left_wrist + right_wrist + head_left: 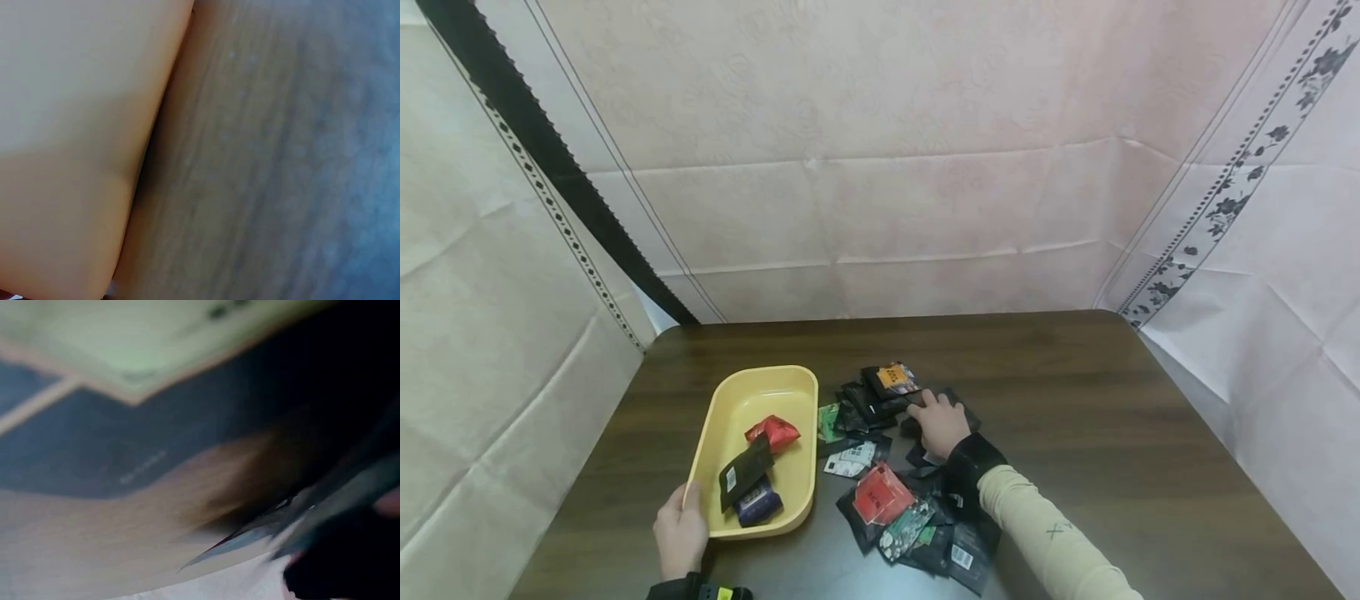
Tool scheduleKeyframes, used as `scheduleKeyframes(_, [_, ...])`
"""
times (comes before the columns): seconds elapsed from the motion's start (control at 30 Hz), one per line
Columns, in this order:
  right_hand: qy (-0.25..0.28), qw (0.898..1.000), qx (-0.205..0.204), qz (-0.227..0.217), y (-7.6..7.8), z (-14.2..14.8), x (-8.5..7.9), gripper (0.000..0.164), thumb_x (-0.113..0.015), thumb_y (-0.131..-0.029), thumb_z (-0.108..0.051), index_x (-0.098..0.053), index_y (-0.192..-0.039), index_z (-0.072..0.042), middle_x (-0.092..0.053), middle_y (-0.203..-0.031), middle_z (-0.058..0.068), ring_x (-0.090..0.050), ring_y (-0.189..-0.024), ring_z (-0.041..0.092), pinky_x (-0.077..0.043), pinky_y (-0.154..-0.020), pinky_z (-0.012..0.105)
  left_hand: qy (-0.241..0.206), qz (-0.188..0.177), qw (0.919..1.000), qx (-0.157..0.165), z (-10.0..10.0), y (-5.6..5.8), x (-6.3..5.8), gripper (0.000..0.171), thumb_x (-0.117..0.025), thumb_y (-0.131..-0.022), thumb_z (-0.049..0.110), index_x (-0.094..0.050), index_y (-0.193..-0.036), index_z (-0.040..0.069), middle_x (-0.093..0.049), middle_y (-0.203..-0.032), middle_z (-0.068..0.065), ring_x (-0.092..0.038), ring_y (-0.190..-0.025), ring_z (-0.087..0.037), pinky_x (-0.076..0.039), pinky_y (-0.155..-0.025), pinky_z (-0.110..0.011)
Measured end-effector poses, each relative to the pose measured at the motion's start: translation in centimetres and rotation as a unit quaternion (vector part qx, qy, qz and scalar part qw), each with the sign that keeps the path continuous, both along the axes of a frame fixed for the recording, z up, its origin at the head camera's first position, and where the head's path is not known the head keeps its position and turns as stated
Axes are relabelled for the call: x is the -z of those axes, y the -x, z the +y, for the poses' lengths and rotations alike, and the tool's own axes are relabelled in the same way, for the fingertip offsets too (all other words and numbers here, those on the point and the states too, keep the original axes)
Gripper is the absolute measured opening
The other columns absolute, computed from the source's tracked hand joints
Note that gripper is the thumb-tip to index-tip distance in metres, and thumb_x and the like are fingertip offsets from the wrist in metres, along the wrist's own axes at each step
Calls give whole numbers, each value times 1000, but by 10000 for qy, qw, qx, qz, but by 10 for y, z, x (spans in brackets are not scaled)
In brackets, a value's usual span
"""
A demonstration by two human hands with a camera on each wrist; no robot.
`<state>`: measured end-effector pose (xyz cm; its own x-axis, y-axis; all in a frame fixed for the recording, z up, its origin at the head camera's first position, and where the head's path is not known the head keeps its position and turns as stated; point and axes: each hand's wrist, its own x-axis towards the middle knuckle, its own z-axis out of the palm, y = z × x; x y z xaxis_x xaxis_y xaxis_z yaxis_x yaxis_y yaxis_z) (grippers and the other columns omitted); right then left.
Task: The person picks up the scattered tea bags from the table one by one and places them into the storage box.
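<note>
At the near-left corner of a yellow plastic tray (811,467), my left hand (681,529) holds the rim. Inside the tray lie a red packet (773,433), a black packet with a white label (747,473) and a dark blue packet (757,502). My right hand (943,427) reaches over the pile of small packets, its fingers spread on black packets (966,408) at the pile's right side. The left wrist view shows the tray's outer wall (69,156) close up. Blurred dark packets (137,450) fill much of the right wrist view.
Right of the tray, several mostly black packets lie heaped, with an orange-labelled one (897,379) at the back, a green one (828,422) beside the tray and a red one (882,493) nearer. The brown wooden table (1097,400) is bordered by pale hanging cloth (880,208).
</note>
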<state>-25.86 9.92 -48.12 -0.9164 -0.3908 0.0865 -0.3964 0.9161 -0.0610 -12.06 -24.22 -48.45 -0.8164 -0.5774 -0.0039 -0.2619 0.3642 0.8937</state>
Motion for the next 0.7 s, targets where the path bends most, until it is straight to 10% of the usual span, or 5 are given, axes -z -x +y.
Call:
scheduleKeyframes(0.27, [211,9952,-55,952,-3,-8,-16,32,-73,-74,-9,-67,-104,-17,-53,-101,9,-53,-86,26,-47,-63,39,-99,-17,9999,-16,-1,-2,-1,52,-29,-98,30,-47,-122,-13,-45,-121,-36,-43,-110,-46,-30,-94,-55])
scheduleKeyframes(0.7, [717,9890,-639,1127,-16,-45,-53,34,-72,-73,-6,-65,-105,-16,-54,-108,10,-53,-95,27,-48,-70,39,-33,75,10000,54,1,-1,-1,49,-30,-99,27,-47,-121,-13,-47,-119,-36,-45,-107,-45,-32,-92,-54])
